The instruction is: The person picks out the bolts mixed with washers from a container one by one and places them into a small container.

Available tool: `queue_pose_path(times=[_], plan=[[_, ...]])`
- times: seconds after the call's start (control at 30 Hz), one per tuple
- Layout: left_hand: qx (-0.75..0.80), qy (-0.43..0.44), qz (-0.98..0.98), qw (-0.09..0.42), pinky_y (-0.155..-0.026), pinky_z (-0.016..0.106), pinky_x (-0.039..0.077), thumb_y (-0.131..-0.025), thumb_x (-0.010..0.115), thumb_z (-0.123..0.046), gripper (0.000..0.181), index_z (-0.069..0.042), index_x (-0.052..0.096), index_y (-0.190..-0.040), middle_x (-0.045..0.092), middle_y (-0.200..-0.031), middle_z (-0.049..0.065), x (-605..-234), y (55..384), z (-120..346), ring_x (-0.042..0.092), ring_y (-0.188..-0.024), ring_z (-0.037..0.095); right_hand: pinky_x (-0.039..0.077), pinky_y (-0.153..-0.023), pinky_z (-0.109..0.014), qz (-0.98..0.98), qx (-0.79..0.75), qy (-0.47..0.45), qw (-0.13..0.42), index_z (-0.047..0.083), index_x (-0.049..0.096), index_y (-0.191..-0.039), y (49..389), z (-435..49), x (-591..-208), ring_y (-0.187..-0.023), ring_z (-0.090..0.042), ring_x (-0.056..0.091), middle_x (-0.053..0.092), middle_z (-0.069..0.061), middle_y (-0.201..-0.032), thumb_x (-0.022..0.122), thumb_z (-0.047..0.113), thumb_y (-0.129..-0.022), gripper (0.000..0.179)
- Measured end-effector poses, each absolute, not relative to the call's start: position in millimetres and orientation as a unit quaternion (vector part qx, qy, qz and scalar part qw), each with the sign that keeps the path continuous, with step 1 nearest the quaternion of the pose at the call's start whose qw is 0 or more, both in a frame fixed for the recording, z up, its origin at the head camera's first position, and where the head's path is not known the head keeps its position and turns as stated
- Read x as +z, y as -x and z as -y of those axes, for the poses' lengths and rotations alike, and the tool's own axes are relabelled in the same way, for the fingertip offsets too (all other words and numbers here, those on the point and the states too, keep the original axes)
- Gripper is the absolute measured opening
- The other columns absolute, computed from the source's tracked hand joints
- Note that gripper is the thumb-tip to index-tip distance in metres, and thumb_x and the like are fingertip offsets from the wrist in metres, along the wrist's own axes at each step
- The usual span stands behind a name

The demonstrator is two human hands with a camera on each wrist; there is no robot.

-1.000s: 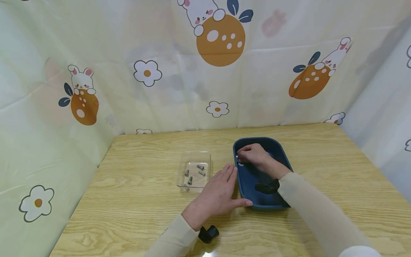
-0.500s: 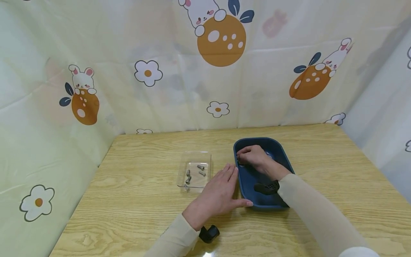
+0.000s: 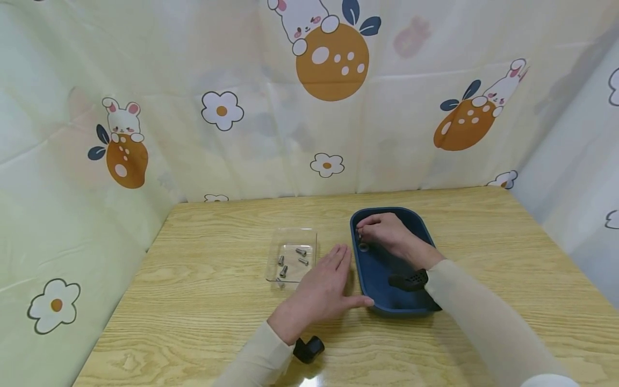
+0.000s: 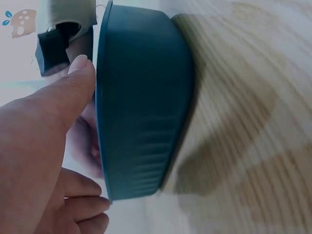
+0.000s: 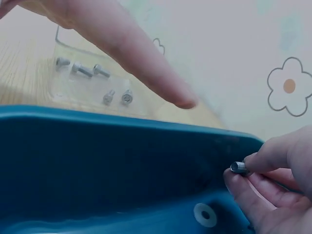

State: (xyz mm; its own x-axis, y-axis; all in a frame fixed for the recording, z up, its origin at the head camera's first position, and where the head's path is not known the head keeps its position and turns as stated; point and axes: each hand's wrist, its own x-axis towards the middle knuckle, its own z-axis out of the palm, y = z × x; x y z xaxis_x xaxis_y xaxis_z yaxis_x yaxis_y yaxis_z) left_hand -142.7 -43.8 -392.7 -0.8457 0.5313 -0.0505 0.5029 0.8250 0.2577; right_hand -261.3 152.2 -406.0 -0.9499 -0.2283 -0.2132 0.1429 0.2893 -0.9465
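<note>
Inside the blue plastic bin (image 3: 389, 290), my right hand (image 3: 389, 235) pinches a small silver screw (image 5: 238, 167) between thumb and fingertips, near the left wall. Only the cylindrical end of the screw shows; the fingers hide the rest. Below it, a flat washer (image 5: 205, 215) lies on the bin floor. My left hand (image 3: 316, 290) is spread with straight fingers along the bin's left side, its thumb (image 4: 80, 66) right at the rim. Left of that hand stands a clear plastic tray (image 3: 309, 236) with several socket-head screws (image 3: 283, 271) in it.
The bin and tray stand on a wood-grain table (image 3: 193, 312). Behind rises a cream curtain (image 3: 261, 161) printed with rabbits and flowers. Black straps with camera mounts (image 3: 308, 349) sit at both wrists.
The left hand has drawn slightly left, away from the bin. The right hand has shifted a little within the bin, and the washer beneath it shows more. A screw in the tray has turned slightly.
</note>
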Motion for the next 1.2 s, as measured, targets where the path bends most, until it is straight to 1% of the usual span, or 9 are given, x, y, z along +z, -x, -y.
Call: queue_pose_path(times=[0.1, 0.23, 0.37, 0.53, 0.67, 0.7, 0.93, 1.07, 1.2], plan=[[0.123, -0.264, -0.955, 0.059, -0.124, 0.039, 0.024, -0.087, 0.050, -0.075, 0.106, -0.004, 0.018, -0.158, 0.017, -0.166, 0.012, -389.7, 144.0, 48.4, 0.013, -0.155, 0.023, 0.057, -0.093, -0.035, -0.780, -0.604, 0.027, 0.159, -0.014, 0.060, -0.123, 261.0, -154.3, -399.4, -0.097, -0.021, 0.071, 0.068, -0.022, -0.113, 0.058, 0.004, -0.096, 0.032], [0.128, -0.249, -0.958, 0.058, -0.124, 0.040, 0.024, -0.086, 0.052, -0.075, 0.106, -0.005, 0.019, -0.158, 0.016, -0.166, 0.011, -386.5, 145.9, 54.5, 0.012, -0.155, 0.024, 0.049, -0.106, -0.047, -0.782, -0.599, 0.021, 0.171, -0.011, 0.059, -0.126, 261.1, -157.0, -391.0, -0.108, -0.028, 0.069, 0.064, -0.025, -0.124, 0.058, 0.007, -0.098, 0.033], [0.127, -0.237, -0.962, 0.051, -0.124, 0.040, 0.023, -0.086, 0.054, -0.074, 0.106, -0.004, 0.020, -0.158, 0.017, -0.166, 0.012, -384.6, 148.3, 61.4, 0.013, -0.155, 0.025, 0.045, -0.110, -0.048, -0.785, -0.594, 0.018, 0.176, -0.007, 0.059, -0.127, 261.8, -157.3, -383.1, -0.109, -0.026, 0.069, 0.061, -0.024, -0.129, 0.057, 0.011, -0.099, 0.033], [0.137, -0.232, -0.962, 0.045, -0.124, 0.042, 0.023, -0.086, 0.056, -0.072, 0.106, -0.003, 0.020, -0.158, 0.017, -0.166, 0.013, -383.3, 149.0, 70.7, 0.013, -0.155, 0.027, 0.046, -0.109, -0.046, -0.775, -0.607, 0.029, 0.176, -0.009, 0.058, -0.128, 262.8, -155.6, -375.7, -0.102, -0.017, 0.069, 0.059, -0.022, -0.130, 0.057, 0.010, -0.099, 0.035], [0.146, -0.224, -0.962, 0.048, -0.124, 0.042, 0.023, -0.087, 0.056, -0.071, 0.105, -0.003, 0.018, -0.158, 0.015, -0.166, 0.014, -381.4, 148.5, 78.8, 0.011, -0.155, 0.026, 0.052, -0.102, -0.039, -0.759, -0.626, 0.033, 0.177, -0.010, 0.059, -0.127, 263.2, -153.3, -372.7, -0.096, -0.013, 0.070, 0.062, -0.018, -0.123, 0.059, 0.009, -0.098, 0.034], [0.147, -0.221, -0.963, 0.048, -0.124, 0.042, 0.023, -0.087, 0.056, -0.070, 0.105, -0.003, 0.018, -0.158, 0.014, -0.166, 0.013, -380.6, 148.4, 80.9, 0.011, -0.155, 0.026, 0.052, -0.102, -0.040, -0.756, -0.630, 0.033, 0.176, -0.009, 0.060, -0.125, 263.1, -152.1, -372.1, -0.095, -0.012, 0.070, 0.063, -0.016, -0.121, 0.060, 0.009, -0.098, 0.033], [0.163, -0.204, -0.964, 0.046, -0.125, 0.044, 0.022, -0.088, 0.058, -0.068, 0.106, -0.002, 0.016, -0.158, 0.012, -0.167, 0.014, -381.4, 149.1, 96.8, 0.011, -0.155, 0.027, 0.051, -0.104, -0.042, -0.752, -0.632, 0.046, 0.181, -0.008, 0.060, -0.123, 259.6, -141.0, -367.2, -0.101, -0.020, 0.070, 0.063, -0.020, -0.120, 0.059, 0.008, -0.098, 0.030], [0.169, -0.192, -0.966, 0.047, -0.125, 0.045, 0.020, -0.088, 0.059, -0.068, 0.106, 0.000, 0.017, -0.157, 0.013, -0.166, 0.015, -381.4, 147.8, 106.6, 0.011, -0.155, 0.027, 0.052, -0.103, -0.043, -0.745, -0.637, 0.080, 0.179, -0.011, 0.060, -0.122, 257.0, -133.5, -366.6, -0.101, -0.022, 0.069, 0.065, -0.014, -0.113, 0.058, 0.006, -0.098, 0.029], [0.175, -0.177, -0.967, 0.048, -0.125, 0.045, 0.020, -0.087, 0.059, -0.068, 0.106, -0.001, 0.016, -0.158, 0.011, -0.166, 0.014, -381.6, 145.5, 116.1, 0.010, -0.155, 0.027, 0.055, -0.097, -0.036, -0.742, -0.638, 0.101, 0.180, -0.014, 0.061, -0.119, 254.9, -125.3, -367.5, -0.097, -0.019, 0.068, 0.066, -0.014, -0.111, 0.058, 0.004, -0.097, 0.028]])
